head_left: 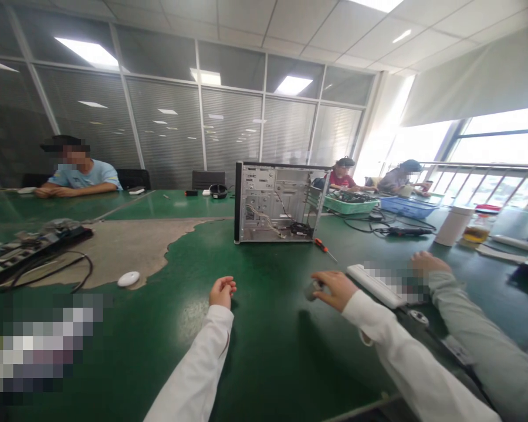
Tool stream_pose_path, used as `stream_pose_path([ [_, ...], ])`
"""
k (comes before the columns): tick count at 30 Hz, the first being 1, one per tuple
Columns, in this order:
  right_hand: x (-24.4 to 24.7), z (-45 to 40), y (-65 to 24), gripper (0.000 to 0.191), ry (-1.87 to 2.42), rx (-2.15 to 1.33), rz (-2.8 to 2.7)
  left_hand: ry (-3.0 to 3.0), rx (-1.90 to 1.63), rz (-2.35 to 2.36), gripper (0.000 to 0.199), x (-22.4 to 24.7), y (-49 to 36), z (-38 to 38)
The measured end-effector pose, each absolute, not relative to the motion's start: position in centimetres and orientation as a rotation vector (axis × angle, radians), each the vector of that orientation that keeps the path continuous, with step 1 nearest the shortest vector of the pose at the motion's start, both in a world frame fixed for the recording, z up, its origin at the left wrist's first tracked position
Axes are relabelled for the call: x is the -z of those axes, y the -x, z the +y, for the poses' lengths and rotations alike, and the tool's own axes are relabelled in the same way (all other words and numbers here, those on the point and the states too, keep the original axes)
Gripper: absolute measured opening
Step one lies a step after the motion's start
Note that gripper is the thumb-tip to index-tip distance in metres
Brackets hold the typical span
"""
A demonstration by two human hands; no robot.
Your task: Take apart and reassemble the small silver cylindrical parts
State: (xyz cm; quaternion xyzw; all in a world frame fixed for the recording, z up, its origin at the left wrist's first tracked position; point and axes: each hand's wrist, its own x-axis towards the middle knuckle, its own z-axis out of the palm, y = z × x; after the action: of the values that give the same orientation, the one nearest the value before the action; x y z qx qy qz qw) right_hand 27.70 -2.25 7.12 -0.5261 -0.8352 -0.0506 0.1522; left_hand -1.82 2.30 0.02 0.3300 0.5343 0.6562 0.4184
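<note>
Though blurry, a small grey object (311,291)

The screwdriver (324,248) lies right of the computer case (257,196).

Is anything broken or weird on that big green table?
Yes: on the left, the green covering meets a bare grey-brown patch at a jagged edge, as if torn or worn away. The computer case also stands with its side open, showing its insides.
</note>
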Motion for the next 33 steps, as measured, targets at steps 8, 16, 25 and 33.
stream_pose_path([
  [8,-4.1,0.4,-13.6,0.048,1.215,0.011,-2.353,-0.982,-1.566,1.39,0.021,0.2,1.5,2.1],
  [16,1.1,2.0,-13.2,0.076,1.193,-0.304,-2.232,-1.229,-1.46,1.378,0.022,-0.1,1.1,2.0],
  [25,1.6,3.0,-14.2,0.057,1.06,-0.423,-2.217,-1.308,-1.419,1.41,0.02,0.0,0.9,1.8],
  [33,1.2,3.1,-14.7,0.058,1.0,-0.559,-2.13,-1.319,-1.405,1.339,0.024,0.2,0.9,1.8],
])
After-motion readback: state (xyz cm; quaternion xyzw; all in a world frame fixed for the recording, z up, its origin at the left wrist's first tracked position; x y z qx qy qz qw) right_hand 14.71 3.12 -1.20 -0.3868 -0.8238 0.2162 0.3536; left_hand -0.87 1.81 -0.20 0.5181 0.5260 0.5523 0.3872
